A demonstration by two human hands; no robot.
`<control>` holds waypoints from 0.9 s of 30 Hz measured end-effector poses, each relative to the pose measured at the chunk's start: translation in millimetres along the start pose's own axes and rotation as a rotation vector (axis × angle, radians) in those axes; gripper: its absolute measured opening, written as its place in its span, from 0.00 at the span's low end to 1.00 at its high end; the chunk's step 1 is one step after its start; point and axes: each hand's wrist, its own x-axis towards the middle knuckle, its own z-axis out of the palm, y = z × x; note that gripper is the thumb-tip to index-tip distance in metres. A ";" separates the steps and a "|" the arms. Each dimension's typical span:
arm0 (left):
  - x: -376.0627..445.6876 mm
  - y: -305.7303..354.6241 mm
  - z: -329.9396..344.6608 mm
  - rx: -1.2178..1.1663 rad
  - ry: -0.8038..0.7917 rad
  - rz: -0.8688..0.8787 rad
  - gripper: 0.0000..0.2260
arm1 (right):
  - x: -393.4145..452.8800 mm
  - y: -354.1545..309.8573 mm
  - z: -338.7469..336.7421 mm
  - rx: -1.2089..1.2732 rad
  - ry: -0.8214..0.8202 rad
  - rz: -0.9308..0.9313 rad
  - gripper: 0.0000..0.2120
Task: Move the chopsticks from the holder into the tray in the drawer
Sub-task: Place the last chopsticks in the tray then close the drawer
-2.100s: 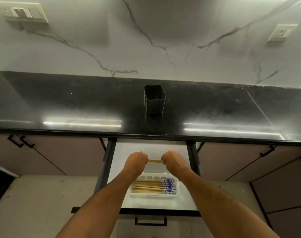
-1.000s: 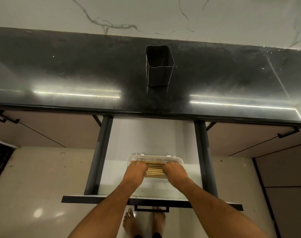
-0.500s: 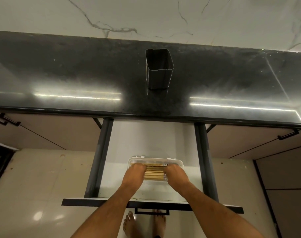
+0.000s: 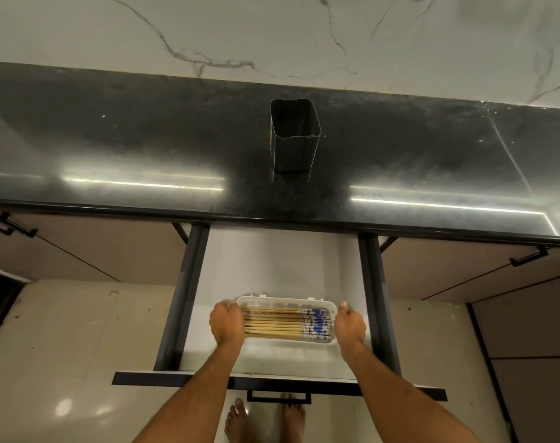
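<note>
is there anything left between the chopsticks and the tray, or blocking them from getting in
Nothing visible does. The chopsticks already lie flat inside the white tray in the open drawer, and the holder on the counter looks empty. The left hand and right hand sit at the tray's two ends, not over it.

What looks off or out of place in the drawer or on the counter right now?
Nothing stands out. The chopsticks lie side by side, flat in the tray, blue ends all to the right. The holder stands upright on the counter and looks empty. Left hand and right hand sit at the tray's ends.
</note>
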 end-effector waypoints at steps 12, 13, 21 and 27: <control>4.1 -4.6 7.2 -0.012 -0.099 -0.202 0.17 | -10.0 -6.1 17.1 -0.192 -0.021 0.030 0.13; 3.5 -4.1 7.5 -0.005 -0.100 -0.199 0.17 | -10.3 -6.0 17.7 -0.200 -0.022 0.032 0.13; 3.5 -5.8 6.6 0.022 -0.106 -0.173 0.17 | -13.2 -5.4 15.8 -0.221 -0.032 0.019 0.12; 5.0 -6.5 1.7 0.072 -0.109 -0.124 0.17 | -12.9 0.5 10.7 -0.194 -0.052 -0.032 0.14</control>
